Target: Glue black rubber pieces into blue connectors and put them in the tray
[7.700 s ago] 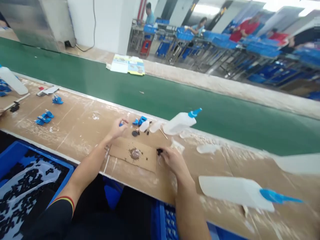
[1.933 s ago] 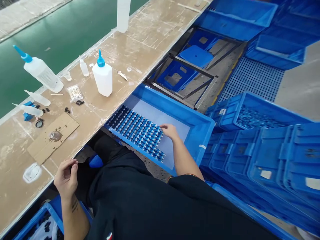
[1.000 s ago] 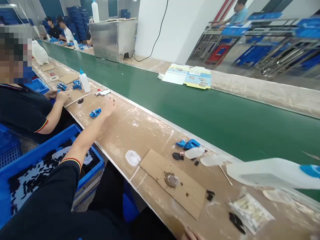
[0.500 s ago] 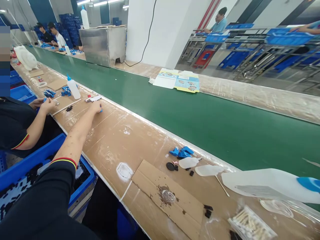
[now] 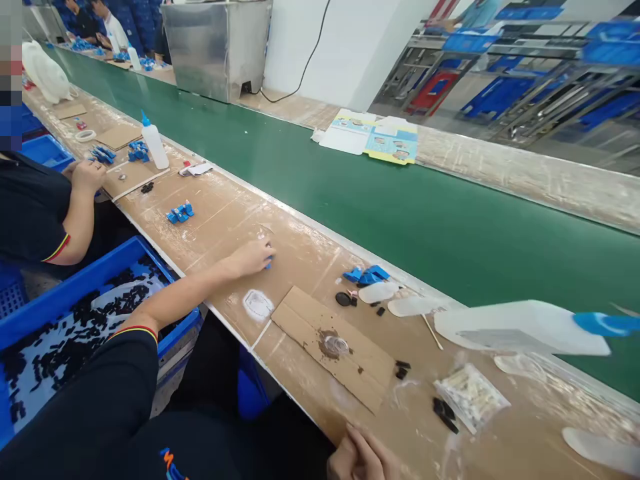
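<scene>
My left hand (image 5: 254, 257) is closed over the brown table, with a small blue plastic piece (image 5: 269, 263) showing at its fingertips. A cluster of blue pieces (image 5: 181, 213) lies to the left of it. My right hand (image 5: 361, 457) is at the bottom edge with fingers curled together; whatever it might hold is hidden. Between the hands lies a cardboard sheet (image 5: 300, 320) with a dark-speckled wet spot and a clear round blob. Beyond the cardboard are more blue pieces (image 5: 367, 275) and a black disc (image 5: 343, 299).
A white squeeze bottle (image 5: 505, 323) lies at the right, near a bag of cotton swabs (image 5: 477, 397). A blue bin (image 5: 187, 327) of black parts stands at lower left. A co-worker's hand (image 5: 87, 175) is at far left. The green conveyor (image 5: 300, 183) runs behind the table.
My left hand has moved right and closer along the table with a blue piece. The cluster of blue pieces at left now shows. My right hand has come into view at the bottom.
</scene>
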Motion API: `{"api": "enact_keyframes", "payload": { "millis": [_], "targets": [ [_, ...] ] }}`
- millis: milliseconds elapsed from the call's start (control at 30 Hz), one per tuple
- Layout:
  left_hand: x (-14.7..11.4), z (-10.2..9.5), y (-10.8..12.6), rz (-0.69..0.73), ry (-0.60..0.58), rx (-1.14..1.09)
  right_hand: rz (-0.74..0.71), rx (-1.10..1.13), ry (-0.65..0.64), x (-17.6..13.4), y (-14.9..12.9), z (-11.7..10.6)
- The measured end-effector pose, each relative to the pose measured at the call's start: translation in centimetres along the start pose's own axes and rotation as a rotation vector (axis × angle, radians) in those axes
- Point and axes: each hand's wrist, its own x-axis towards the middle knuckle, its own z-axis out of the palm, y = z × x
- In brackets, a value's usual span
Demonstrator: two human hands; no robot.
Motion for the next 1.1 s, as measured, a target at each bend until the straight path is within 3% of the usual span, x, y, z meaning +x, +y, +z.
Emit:
{"api": "enact_keyframes", "payload": {
  "millis": [67,133,267,400,500,633,733,867,967,1100],
  "targets": [
    [-0.8,0.5,1.5,0.05,-0.011,-0.019,-0.018,0.007,-0.01,0.3,-0.7,-0.2],
    [-1.0,0.8,1.6,0.088,-0.016,-0.043,-0.013,0.039,-0.051,0.5,-1.3,-0.5],
    [0.8,1.7,-0.9,0.125,0.055,-0.096,0.081,0.073,-0.016,1.9,-1.0,-1.2],
    [1.8,1.7,-1.9,0.201,0.183,-0.231,0.152,-0.053,0.092,5.5,2.0,-2.8],
    [0.6,0.5,0.1,0.208,0.375,-0.503,0.275,-0.119,-0.09,9.0,5.1,-3.0],
    [-0.3,-0.2,5.4,0.143,0.552,-1.198,0.384,-0.215,-0.494,12.5,8.4,-0.7],
    [1.1,0.2,9.5,0.031,0.499,-1.634,0.461,-0.324,-0.673,13.4,9.2,1.5],
    [4.2,1.0,12.6,-0.098,0.315,-1.903,0.455,-0.338,-0.723,13.0,9.0,2.2],
    [5.2,1.5,13.2,-0.037,0.182,-1.863,0.457,-0.255,-0.601,13.2,8.6,1.5],
    [3.9,2.1,13.4,0.113,0.074,-1.695,0.332,0.145,-0.315,15.8,6.5,1.8]
  ]
}}
